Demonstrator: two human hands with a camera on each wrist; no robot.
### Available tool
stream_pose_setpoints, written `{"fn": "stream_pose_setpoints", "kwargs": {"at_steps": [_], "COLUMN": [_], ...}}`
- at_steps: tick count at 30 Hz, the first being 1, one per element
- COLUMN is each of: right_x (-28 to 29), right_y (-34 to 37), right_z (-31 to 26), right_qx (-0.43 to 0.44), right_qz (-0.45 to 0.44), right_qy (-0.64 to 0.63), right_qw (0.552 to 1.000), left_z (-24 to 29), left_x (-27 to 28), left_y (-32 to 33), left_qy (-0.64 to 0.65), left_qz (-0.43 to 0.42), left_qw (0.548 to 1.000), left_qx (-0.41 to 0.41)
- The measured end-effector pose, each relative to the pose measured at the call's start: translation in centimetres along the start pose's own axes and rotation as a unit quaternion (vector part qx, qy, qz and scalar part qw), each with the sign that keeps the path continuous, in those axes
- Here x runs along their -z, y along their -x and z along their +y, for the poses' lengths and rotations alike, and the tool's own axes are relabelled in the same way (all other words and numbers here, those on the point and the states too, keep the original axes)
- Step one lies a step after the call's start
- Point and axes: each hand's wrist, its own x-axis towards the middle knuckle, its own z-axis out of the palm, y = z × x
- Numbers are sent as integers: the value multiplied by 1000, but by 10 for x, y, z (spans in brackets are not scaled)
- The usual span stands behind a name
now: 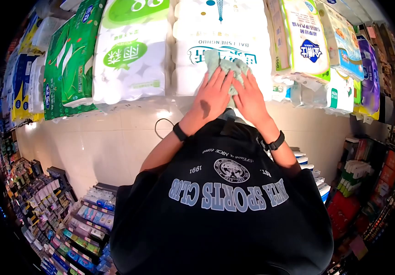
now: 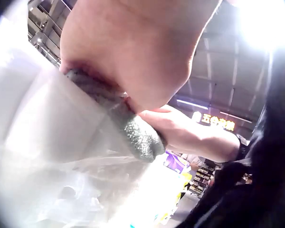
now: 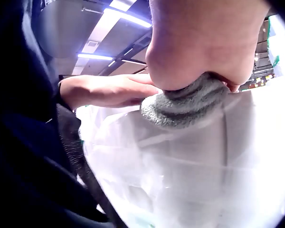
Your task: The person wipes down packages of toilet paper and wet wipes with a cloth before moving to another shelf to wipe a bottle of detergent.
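A pale green towel cloth (image 1: 215,60) lies bunched on a white plastic-wrapped pack of paper rolls (image 1: 189,27). My left hand (image 1: 211,98) rests on the cloth's near left part, its fingers stretched forward. Beside it my right hand (image 1: 252,101) presses the right part, fingers also extended, and the two hands' fingertips come close together over the cloth. In the left wrist view a thick fold of the cloth (image 2: 140,137) shows under the palm, against the shiny wrap. The right wrist view shows the cloth (image 3: 180,107) folded beneath that palm.
Left of the white pack stand a green-and-white roll pack (image 1: 133,73) and a dark green pack (image 1: 80,59). To the right are a white-and-green tissue pack (image 1: 303,41) and a purple pack (image 1: 369,68). Pale floor tiles (image 1: 101,142) and stocked shelves (image 1: 87,224) lie behind.
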Motion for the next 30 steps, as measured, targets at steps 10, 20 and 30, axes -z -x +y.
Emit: {"fn": "stream_pose_setpoints", "kwargs": {"at_steps": [10,20,30], "right_x": [-3,7,-8], "right_y": [-24,9,-30], "right_z": [24,7,20], "right_qx": [-21,33,14], "right_qz": [53,12,42], "right_qy": [17,-19,6], "right_qw": [998,999,999], "left_z": [-7,6,-18], "left_x": [-13,-1,-11], "left_y": [-39,-3,-27], "left_qy": [12,38,27], "left_qz": [27,-21,23], "left_qw": [1000,999,999], "left_qx": [-8,-13,9]}}
